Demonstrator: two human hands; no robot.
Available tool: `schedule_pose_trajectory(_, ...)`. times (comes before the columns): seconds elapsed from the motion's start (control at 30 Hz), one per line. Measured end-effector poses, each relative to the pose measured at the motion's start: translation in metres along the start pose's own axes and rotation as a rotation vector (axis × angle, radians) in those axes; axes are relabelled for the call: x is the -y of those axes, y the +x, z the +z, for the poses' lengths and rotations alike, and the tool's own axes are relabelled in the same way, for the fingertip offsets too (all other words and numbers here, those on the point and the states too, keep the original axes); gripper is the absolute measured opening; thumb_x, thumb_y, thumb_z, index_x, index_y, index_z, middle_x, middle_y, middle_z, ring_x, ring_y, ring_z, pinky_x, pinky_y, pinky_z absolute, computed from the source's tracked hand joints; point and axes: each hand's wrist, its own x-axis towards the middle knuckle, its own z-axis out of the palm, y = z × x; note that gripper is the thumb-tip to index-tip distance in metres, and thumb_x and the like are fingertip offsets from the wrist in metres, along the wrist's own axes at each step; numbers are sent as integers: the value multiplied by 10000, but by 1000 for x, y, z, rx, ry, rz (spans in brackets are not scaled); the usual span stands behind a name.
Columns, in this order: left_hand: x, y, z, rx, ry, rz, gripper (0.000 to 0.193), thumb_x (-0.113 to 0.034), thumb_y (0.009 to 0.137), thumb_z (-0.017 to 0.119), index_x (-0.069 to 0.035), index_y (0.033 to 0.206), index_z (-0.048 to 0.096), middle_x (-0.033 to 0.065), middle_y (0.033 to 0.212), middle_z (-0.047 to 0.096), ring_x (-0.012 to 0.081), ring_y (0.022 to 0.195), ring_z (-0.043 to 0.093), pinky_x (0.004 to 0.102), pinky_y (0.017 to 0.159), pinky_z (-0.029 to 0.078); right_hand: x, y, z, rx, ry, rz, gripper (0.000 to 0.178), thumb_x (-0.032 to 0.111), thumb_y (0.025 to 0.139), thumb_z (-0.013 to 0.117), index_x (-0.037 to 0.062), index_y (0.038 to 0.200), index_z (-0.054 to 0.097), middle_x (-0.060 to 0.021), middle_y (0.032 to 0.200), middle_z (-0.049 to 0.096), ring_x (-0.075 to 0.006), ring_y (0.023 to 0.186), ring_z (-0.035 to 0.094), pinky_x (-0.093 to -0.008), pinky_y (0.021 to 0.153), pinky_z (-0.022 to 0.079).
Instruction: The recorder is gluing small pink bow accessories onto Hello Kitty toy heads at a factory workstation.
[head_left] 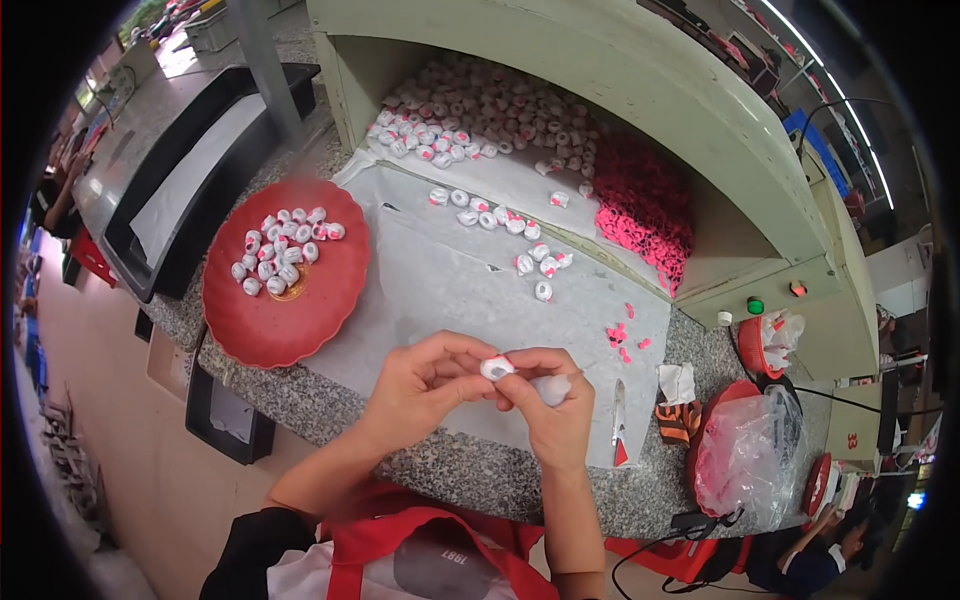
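Granite counter [640,492]; left hand [415,392], right hand [558,420] pinch white piece [495,368], opening upward, long axis crosswise.

The white piece [497,367] looks smooth plastic, the counter [480,462] speckled stone

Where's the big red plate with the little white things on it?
In the head view, the red plate is left of the person's left hand, beside the long black tray and partly over the pale sheet.
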Motion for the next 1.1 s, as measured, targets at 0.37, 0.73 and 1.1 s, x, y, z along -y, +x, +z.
schedule_pose_trajectory(0.37, 0, 41, -80, -730, 1626, 588, 192, 7, 721, 600, -46, 906, 610, 108, 824, 582, 246, 693, 590, 317, 663, 475, -21, -4, -31, -133, -314, -3, 214, 36, 721, 660, 22, 888, 527, -52, 830, 590, -87, 615, 561, -208, 556, 446)
schedule_pose_trajectory(0.73, 70, 135, -7, -255, 970, 142, 234, -136, 780, 617, -31, 982, 565, 87, 851, 582, 200, 731, 606, 306, 604, 481, -7, -35, -64, -220, -264, -250, 385, -98, 709, 543, 40, 1024, 370, -75, 854, 513, -149, 767, 550, -252, 691, 454)
schedule_pose_trajectory(1.1, 6, 28, 31, 11, 24, -87, 324, 33, 772, 584, 21, 1089, 519, 82, 990, 576, 146, 891, 571, 244, 772, 470, 31, -54, -40, -327, -216, -284, 328, 94, 681, 590, -16, 963, 464, -99, 889, 524, -152, 777, 537, -242, 675, 436)
